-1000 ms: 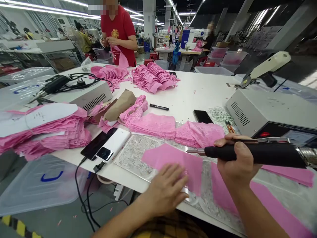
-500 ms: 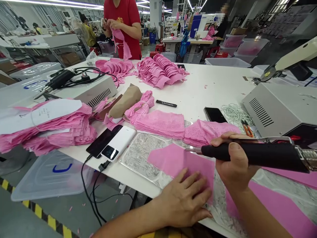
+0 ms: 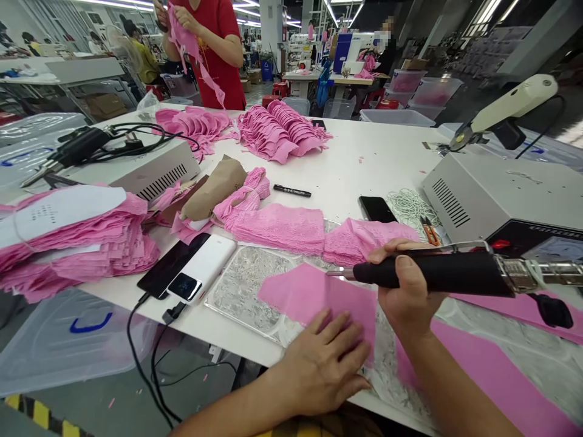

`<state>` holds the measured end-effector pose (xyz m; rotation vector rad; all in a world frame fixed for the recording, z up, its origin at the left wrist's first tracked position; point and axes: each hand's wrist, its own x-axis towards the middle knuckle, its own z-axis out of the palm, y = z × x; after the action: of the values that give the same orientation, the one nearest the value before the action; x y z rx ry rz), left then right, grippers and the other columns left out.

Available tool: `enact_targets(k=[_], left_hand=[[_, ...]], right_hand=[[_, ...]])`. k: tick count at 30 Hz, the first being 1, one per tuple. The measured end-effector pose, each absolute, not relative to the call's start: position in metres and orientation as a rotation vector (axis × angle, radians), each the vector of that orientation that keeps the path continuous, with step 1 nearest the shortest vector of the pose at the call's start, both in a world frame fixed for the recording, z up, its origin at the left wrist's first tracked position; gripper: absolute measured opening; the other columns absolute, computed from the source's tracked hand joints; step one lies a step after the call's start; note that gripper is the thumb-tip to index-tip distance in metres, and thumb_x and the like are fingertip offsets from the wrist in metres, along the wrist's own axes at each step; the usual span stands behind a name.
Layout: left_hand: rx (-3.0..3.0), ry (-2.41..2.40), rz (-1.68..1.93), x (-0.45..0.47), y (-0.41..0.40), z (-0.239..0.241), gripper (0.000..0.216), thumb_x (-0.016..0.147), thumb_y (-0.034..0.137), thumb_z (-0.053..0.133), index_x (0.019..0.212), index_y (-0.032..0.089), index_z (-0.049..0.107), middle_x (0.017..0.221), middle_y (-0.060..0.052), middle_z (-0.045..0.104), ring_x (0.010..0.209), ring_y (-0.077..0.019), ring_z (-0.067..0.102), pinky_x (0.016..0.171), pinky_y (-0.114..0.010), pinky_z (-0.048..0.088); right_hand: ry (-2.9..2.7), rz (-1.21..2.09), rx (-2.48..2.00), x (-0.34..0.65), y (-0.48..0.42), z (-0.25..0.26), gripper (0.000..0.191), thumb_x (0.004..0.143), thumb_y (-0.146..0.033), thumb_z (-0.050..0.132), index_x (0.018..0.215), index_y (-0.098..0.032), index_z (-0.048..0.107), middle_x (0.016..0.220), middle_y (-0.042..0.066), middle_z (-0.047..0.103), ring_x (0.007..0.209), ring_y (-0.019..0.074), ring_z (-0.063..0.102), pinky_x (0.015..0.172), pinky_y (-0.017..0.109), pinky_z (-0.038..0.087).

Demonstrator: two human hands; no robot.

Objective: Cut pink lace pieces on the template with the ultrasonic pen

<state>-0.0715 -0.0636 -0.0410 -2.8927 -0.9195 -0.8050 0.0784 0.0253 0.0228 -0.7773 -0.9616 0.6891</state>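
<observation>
My left hand [image 3: 325, 361] lies flat, fingers stretched out, pressing on a pink fabric piece [image 3: 291, 291] with an angled left end. That piece rests on a grey-and-white marbled board [image 3: 243, 288]. My right hand [image 3: 405, 297] is wrapped round a black handheld electric tool [image 3: 462, 272] with a lever along its top. Its slim metal tip points left, at or just over the upper part of the fabric; contact cannot be made out. Another pink piece [image 3: 487, 364] lies under my right forearm. Behind the board are folded pink lace pieces [image 3: 280, 227].
A white power bank [image 3: 209, 267] with cables and a black phone [image 3: 173, 264] sit left of the board. Pink bundles [image 3: 109, 237] stand at the table's left edge. Right are orange-handled snips [image 3: 429, 230] and a grey machine box [image 3: 496, 194]. A person in red [image 3: 218, 48] stands opposite.
The whole view has shifted, so things appear further left. My hands and the tool keep nearly the same place on the fabric. The person opposite has raised the pink piece they hold.
</observation>
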Motion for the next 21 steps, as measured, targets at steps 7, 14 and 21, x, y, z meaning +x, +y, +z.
enact_targets(k=[7,14,21], left_hand=[[-2.867,-0.909,-0.782,-0.072,-0.064,-0.041,0.044,0.101,0.050,0.046,0.127,0.018,0.060,0.134,-0.007,0.062,0.132,-0.0269,0.051,0.111,-0.043,0.038],[-2.892,-0.921,-0.729,-0.072,-0.065,-0.040,0.043,0.100,0.049,0.048,0.127,0.018,0.060,0.137,-0.009,0.060,0.135,-0.0270,0.049,0.112,-0.044,0.037],[-2.897,-0.929,-0.783,-0.072,-0.064,-0.041,0.040,0.100,0.048,0.049,0.125,0.018,0.061,0.135,-0.009,0.062,0.136,-0.0265,0.049,0.112,-0.044,0.038]], right_hand=[[-0.921,0.567,-0.765,0.099,0.020,0.032,0.010,0.069,-0.026,0.061,0.076,-0.019,0.059,0.074,-0.001,0.057,0.052,0.0138,0.056,0.055,0.033,0.047],[-0.911,0.606,-0.791,0.101,0.017,0.028,0.010,0.069,-0.026,0.062,0.076,-0.019,0.059,0.075,-0.002,0.058,0.052,0.0133,0.057,0.054,0.033,0.049],[-0.934,0.620,-0.802,0.098,0.020,0.027,0.010,0.071,-0.026,0.065,0.073,-0.019,0.059,0.074,-0.002,0.057,0.054,0.0133,0.058,0.056,0.033,0.050]])
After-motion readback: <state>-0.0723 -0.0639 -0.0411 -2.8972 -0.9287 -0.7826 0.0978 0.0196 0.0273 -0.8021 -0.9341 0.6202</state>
